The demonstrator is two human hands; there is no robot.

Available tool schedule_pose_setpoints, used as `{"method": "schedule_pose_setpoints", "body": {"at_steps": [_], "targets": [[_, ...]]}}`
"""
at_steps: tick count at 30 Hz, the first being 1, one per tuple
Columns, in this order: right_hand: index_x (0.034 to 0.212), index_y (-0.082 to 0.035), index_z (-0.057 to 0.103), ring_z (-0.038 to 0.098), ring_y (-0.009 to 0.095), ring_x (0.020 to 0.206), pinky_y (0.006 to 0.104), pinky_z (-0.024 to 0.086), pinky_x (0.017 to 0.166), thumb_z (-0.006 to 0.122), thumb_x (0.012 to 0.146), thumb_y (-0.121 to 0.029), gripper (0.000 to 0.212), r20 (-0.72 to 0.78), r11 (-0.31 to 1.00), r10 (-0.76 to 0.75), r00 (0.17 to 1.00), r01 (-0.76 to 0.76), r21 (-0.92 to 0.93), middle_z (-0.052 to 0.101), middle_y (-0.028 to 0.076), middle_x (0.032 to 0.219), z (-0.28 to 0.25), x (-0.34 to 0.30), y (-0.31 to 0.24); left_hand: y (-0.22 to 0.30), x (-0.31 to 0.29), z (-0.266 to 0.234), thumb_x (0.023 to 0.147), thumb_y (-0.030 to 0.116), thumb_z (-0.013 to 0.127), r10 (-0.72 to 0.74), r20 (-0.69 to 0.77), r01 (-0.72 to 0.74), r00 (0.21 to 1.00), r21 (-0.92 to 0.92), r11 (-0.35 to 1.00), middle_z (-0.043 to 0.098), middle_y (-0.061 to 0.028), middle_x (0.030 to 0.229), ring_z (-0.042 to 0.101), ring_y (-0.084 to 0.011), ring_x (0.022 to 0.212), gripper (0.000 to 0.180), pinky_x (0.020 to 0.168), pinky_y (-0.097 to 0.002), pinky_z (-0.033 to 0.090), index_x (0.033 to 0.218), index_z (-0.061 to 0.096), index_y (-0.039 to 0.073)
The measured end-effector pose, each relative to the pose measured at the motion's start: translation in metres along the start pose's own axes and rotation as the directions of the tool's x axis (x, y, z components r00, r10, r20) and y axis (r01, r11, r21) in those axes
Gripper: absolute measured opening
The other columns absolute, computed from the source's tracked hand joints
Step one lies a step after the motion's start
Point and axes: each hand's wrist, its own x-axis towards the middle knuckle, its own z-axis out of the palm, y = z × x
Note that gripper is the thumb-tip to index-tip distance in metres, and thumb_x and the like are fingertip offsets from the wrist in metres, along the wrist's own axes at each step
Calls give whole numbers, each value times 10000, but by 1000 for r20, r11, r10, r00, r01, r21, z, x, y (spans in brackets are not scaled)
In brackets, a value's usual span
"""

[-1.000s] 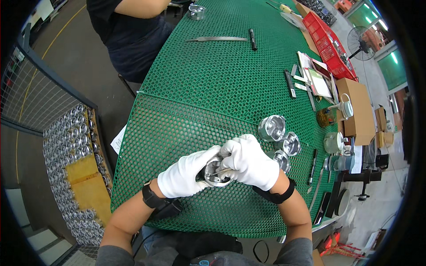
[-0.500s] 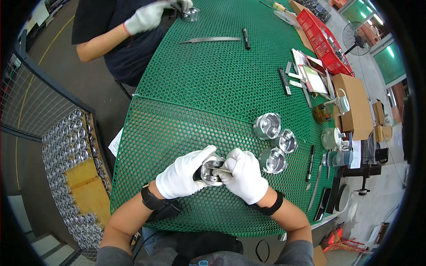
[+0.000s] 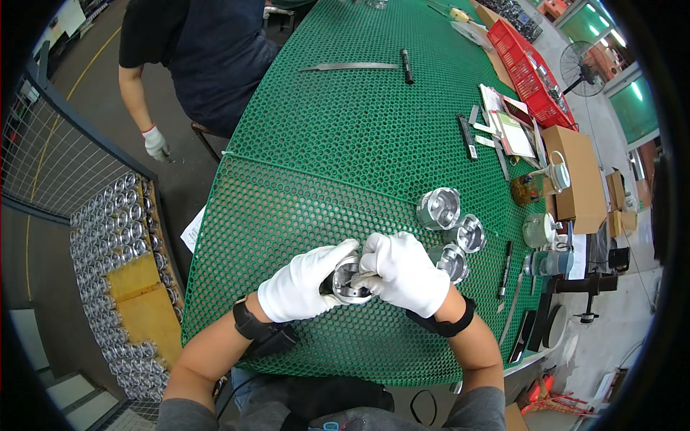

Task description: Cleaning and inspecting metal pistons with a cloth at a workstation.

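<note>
In a white glove, my left hand (image 3: pixel 302 281) is closed round the side of a silver metal piston (image 3: pixel 346 276). The hollow of the piston faces up, with the pin bosses showing inside. My right hand (image 3: pixel 406 273), also gloved in white, is closed in a pinch at the piston's opening. Its fingers hide most of what they pinch; a moment ago a thin flat metal tool showed between them. Close by to the right, three more pistons stand on the green mat: one at the back (image 3: pixel 438 208), a middle one (image 3: pixel 469 233) and a near one (image 3: pixel 453 263), partly behind my right hand.
The green perforated mat (image 3: pixel 323 144) bears a file (image 3: pixel 348 66), markers and papers (image 3: pixel 510 129). Jars (image 3: pixel 539 230) and a red crate (image 3: pixel 528 72) line the right side. A co-worker (image 3: pixel 208 65) sits far left. Many pistons fill a pallet (image 3: pixel 147 316) at lower left.
My right hand has turned and moved slightly right over the piston, covering the thin tool. The co-worker's gloved hands have left the table; one arm hangs down beside the seat.
</note>
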Motion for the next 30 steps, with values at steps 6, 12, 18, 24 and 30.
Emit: {"method": "schedule_pose_setpoints", "body": {"at_steps": [6, 12, 18, 24, 30], "targets": [[867, -81, 653, 650, 315, 726, 442, 541, 620, 796, 792, -265, 245, -87, 984, 172, 981, -168, 56, 572, 100, 918, 24, -12, -6, 0, -1, -1, 740, 152, 860, -14, 6, 14, 1000, 7, 1000, 676, -234, 1180, 685, -405, 1042, 845, 899, -451, 566, 1453, 457, -57], [864, -87, 669, 648, 318, 723, 457, 534, 642, 786, 790, -270, 230, -29, 992, 92, 995, -89, 92, 585, 103, 919, 10, -6, 3, 3, 1, -1, 720, 146, 886, -11, 13, 11, 1000, 5, 1000, 681, -228, 1183, 693, -387, 1046, 868, 902, -444, 573, 1451, 462, -50], [870, -92, 677, 653, 308, 726, 453, 512, 635, 782, 733, -259, 240, 10, 998, 47, 999, -47, 29, 598, 109, 891, 9, -1, 5, 2, 2, -1, 730, 184, 911, -11, -2, 11, 1000, 4, 1000, 678, -241, 1206, 703, -391, 1059, 860, 912, -438, 574, 1440, 487, -56], [872, -65, 689, 660, 335, 759, 463, 534, 660, 808, 761, -261, 254, -26, 971, 190, 981, -184, 152, 613, 113, 916, 14, -12, 4, 1, 4, -3, 731, 198, 916, 5, 22, -6, 1000, 26, 1000, 687, -236, 1187, 709, -387, 1039, 856, 893, -431, 580, 1432, 494, -51], [902, -80, 699, 673, 329, 797, 457, 548, 678, 787, 784, -262, 234, 54, 990, 87, 995, -92, 105, 617, 122, 932, 3, -3, 6, 4, 4, -1, 737, 245, 930, 1, -7, -1, 1000, 26, 1000, 695, -239, 1135, 718, -384, 997, 855, 862, -425, 588, 1413, 501, -54]]}}
